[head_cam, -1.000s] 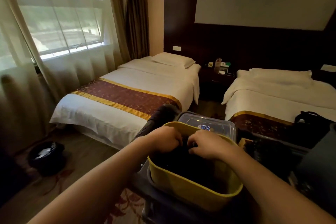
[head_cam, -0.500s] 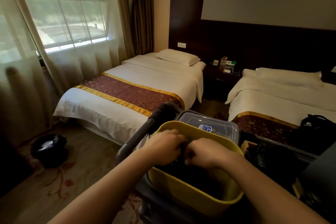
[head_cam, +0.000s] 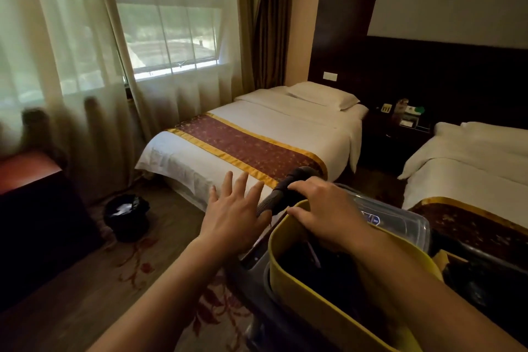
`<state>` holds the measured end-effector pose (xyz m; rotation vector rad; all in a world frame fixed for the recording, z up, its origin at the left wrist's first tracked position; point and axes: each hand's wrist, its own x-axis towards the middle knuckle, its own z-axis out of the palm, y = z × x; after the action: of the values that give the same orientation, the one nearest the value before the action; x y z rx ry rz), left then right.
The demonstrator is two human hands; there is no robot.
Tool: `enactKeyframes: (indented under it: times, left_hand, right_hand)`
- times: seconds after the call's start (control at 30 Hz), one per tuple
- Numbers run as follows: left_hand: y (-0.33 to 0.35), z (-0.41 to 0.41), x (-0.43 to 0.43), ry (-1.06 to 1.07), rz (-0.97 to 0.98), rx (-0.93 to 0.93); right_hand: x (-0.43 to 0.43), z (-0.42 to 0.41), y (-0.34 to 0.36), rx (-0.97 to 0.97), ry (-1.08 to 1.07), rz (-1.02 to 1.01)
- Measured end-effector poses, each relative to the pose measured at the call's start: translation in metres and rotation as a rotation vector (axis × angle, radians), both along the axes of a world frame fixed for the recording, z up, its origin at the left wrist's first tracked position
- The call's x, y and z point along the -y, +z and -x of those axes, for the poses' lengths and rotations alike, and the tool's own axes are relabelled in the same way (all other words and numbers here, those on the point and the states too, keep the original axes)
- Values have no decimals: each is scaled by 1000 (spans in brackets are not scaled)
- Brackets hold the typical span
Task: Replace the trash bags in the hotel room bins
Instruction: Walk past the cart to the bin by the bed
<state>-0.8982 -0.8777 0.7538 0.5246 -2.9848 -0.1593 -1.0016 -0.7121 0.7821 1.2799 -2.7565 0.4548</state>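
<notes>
A small black bin (head_cam: 127,216) lined with a black bag and holding white litter stands on the floor by the foot of the left bed. My left hand (head_cam: 234,208) hovers open with fingers spread, left of the cart handle (head_cam: 285,194) and well right of the bin. My right hand (head_cam: 323,211) arches over the handle above the rim of the yellow tub (head_cam: 314,303), fingers over the handle and thumb below it. Dark bags (head_cam: 320,271) lie inside the tub.
A clear lidded box (head_cam: 400,220) sits behind the tub on the cart. The left bed (head_cam: 257,134) and right bed (head_cam: 468,168) flank a dark nightstand (head_cam: 394,137). A dark cabinet with a red top (head_cam: 31,203) stands beside the bin. Curtains cover the window.
Both hands have come out of the yellow tub. The left hand moved left and opened; the right hand went onto the cart handle. The view has turned left, towards the bin.
</notes>
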Motion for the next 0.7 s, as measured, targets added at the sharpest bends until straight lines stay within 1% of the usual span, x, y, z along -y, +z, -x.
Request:
enactKeyframes:
  times: [0.13, 0.3, 0.53, 0.7]
  left_hand:
    - [0, -17, 35, 85, 23, -9]
    - [-7, -38, 100, 143, 24, -18]
    - [-22, -84, 226, 185, 5, 15]
    - [-28, -113, 306, 244, -4, 49]
  right_hand:
    - [42, -10, 9, -82, 52, -9]
    - [113, -26, 14, -104, 95, -38]
    - [242, -53, 10, -51, 118, -84]
    - [330, -69, -2, 42, 165, -115]
